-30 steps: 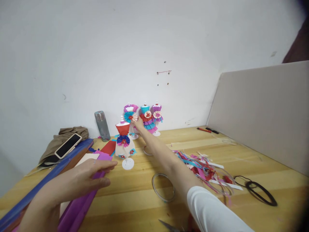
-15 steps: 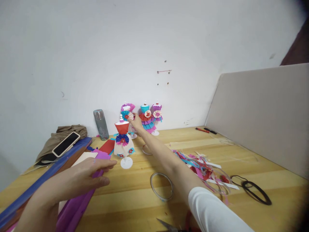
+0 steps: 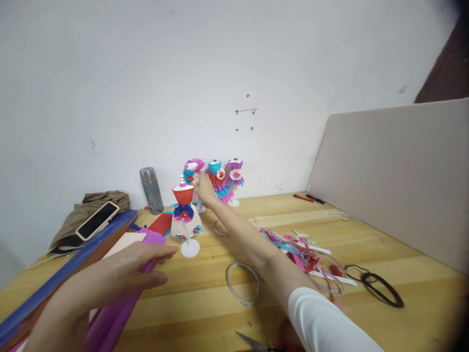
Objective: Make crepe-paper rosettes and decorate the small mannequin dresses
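Wooden table (image 3: 194, 308) against a white wall (image 3: 146, 98), as I view it remotely. Left: my left hand (image 3: 128, 268), empty, thumb and forefinger apart, over purple paper (image 3: 156, 237); contact I cannot tell. Centre, near: the red-topped dress form (image 3: 185, 227), upright. Centre, far: the magenta-topped dress form (image 3: 198, 165), my right hand's (image 3: 205, 189) narrowed fingers at its pleated rosette (image 3: 189, 176); whether they grip, I cannot tell. A hard pinch could, I judge, crush the pleats; a leftward, nearward pull could topple the near form. Just right: the turquoise-topped dress form (image 3: 215, 166), which my knuckles might knock.
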Demonstrator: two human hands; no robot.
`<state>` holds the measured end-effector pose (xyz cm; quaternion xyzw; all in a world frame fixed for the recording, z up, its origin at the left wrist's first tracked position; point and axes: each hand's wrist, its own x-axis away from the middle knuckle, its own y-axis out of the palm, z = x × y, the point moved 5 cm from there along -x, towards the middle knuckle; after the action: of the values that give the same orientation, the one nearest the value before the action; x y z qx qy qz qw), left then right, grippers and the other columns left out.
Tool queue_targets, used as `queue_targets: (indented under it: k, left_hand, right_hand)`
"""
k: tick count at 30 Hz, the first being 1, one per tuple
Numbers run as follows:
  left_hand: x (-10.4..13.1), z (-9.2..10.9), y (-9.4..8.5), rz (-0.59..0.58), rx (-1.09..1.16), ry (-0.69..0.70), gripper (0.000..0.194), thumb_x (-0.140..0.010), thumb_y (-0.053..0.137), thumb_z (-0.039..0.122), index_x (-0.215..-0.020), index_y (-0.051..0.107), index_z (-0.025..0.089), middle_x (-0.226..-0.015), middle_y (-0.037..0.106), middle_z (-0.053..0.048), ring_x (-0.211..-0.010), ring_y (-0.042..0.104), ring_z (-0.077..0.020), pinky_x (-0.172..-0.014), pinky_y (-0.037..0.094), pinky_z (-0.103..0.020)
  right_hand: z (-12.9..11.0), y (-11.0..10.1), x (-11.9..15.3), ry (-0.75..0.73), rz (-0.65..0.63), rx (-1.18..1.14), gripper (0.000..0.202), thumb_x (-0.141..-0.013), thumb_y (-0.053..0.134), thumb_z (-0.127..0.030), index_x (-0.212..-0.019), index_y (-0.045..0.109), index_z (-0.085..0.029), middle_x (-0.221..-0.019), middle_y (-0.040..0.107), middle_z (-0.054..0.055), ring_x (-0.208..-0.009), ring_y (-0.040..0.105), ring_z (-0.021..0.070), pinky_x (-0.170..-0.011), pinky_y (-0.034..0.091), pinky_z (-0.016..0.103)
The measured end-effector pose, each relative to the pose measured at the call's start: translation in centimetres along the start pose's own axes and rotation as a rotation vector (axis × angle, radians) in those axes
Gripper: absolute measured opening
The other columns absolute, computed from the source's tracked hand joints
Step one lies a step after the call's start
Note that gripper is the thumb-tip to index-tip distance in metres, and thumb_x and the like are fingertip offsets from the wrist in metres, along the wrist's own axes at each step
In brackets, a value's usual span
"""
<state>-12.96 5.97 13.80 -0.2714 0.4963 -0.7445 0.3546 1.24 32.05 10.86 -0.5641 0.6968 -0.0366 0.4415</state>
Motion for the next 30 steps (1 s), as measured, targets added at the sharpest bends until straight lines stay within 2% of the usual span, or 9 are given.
queue_targets:
  k: [4, 7, 12, 14, 16, 19, 22, 26, 30]
  left_hand:
    - [0.2, -0.2, 0.1, 0.013, 0.023, 0.039, 0.023, -0.09, 0.051, 0.038, -0.095, 0.065, 0.021, -0.083, 0.061, -0.002, -0.074, 0.054, -0.0171, -0.068, 0.043, -0.025]
    - [0.3, -0.5, 0.0, 0.048, 0.038, 0.032, 0.03, -0.09, 0.051, 0.042, -0.107, 0.067, 0.023, -0.084, 0.065, -0.003, -0.078, 0.058, -0.0187, -0.072, 0.046, -0.027]
    - [0.4, -1.0, 0.1, 0.02, 0.015, -0.065, 0.035, -0.086, 0.056, 0.041, -0.117, 0.067, 0.027, -0.093, 0.069, -0.003, -0.088, 0.062, -0.0215, -0.08, 0.049, -0.03]
    - [0.5, -1.2, 0.1, 0.043, 0.019, -0.074, 0.037, -0.085, 0.057, 0.038, -0.12, 0.066, 0.028, -0.098, 0.07, -0.003, -0.093, 0.063, -0.0217, -0.083, 0.049, -0.03]
    - [0.5, -1.3, 0.0, 0.072, 0.029, -0.045, 0.038, -0.085, 0.057, 0.036, -0.121, 0.065, 0.029, -0.101, 0.071, -0.002, -0.093, 0.063, -0.0209, -0.082, 0.049, -0.028]
    - [0.6, -1.2, 0.0, 0.065, 0.032, -0.006, 0.036, -0.087, 0.053, 0.033, -0.122, 0.065, 0.03, -0.099, 0.071, -0.001, -0.088, 0.064, -0.0191, -0.077, 0.05, -0.026]
    - [0.8, -1.1, -0.4, 0.087, 0.03, 0.004, 0.038, -0.089, 0.052, 0.034, -0.125, 0.063, 0.031, -0.103, 0.071, 0.0, -0.092, 0.064, -0.0196, -0.079, 0.05, -0.026]
    - [1.2, -1.4, -0.5, 0.119, -0.017, -0.022, 0.038, -0.088, 0.053, 0.039, -0.124, 0.063, 0.031, -0.113, 0.07, -0.001, -0.097, 0.064, -0.0208, -0.082, 0.051, -0.027]
    - [1.6, -2.2, -0.6, 0.214, -0.056, 0.02, 0.042, -0.088, 0.055, 0.044, -0.126, 0.063, 0.031, -0.122, 0.067, -0.003, -0.108, 0.061, -0.0229, -0.094, 0.05, -0.03]
  right_hand:
    - [-0.5, -1.0, 0.2, 0.006, -0.033, 0.094, 0.038, -0.088, 0.052, -0.023, -0.124, 0.049, -0.012, -0.125, 0.055, 0.022, -0.115, 0.057, 0.033, -0.093, 0.047, 0.042]
    - [-0.5, -2.1, -0.1, 0.007, -0.048, 0.163, 0.037, -0.086, 0.058, -0.031, -0.119, 0.054, -0.013, -0.123, 0.056, 0.022, -0.111, 0.059, 0.0353, -0.088, 0.049, 0.044]
    - [-0.4, -4.7, -1.9, -0.01, -0.027, 0.247, 0.029, -0.089, 0.055, -0.038, -0.1, 0.064, -0.013, -0.099, 0.066, 0.021, -0.103, 0.062, 0.0359, -0.085, 0.048, 0.045]
    - [-1.0, -5.8, -3.3, -0.041, 0.01, 0.267, 0.032, -0.093, 0.049, -0.037, -0.104, 0.065, -0.012, -0.102, 0.066, 0.02, -0.105, 0.061, 0.035, -0.088, 0.047, 0.046]
    - [-1.9, -6.4, -5.0, -0.094, 0.031, 0.278, 0.035, -0.095, 0.046, -0.035, -0.117, 0.062, -0.012, -0.113, 0.065, 0.019, -0.111, 0.059, 0.0326, -0.093, 0.045, 0.045]
    - [-3.3, -5.8, -7.7, -0.168, -0.009, 0.293, 0.041, -0.093, 0.054, -0.033, -0.129, 0.056, -0.015, -0.119, 0.065, 0.015, -0.117, 0.057, 0.0295, -0.1, 0.043, 0.042]
    - [-3.8, -4.3, -9.8, -0.187, -0.089, 0.325, 0.037, -0.091, 0.06, -0.035, -0.121, 0.062, -0.015, -0.117, 0.066, 0.013, -0.116, 0.058, 0.0288, -0.099, 0.045, 0.043]
    - [-3.4, -2.8, -11.1, -0.165, -0.178, 0.389, 0.034, -0.093, 0.059, -0.036, -0.121, 0.059, -0.015, -0.121, 0.061, 0.01, -0.106, 0.062, 0.0224, -0.09, 0.053, 0.044]
    - [-3.3, -2.5, -11.5, -0.202, -0.247, 0.41, 0.033, -0.093, 0.059, -0.035, -0.12, 0.059, -0.015, -0.12, 0.062, 0.009, -0.104, 0.062, 0.0219, -0.089, 0.054, 0.043]
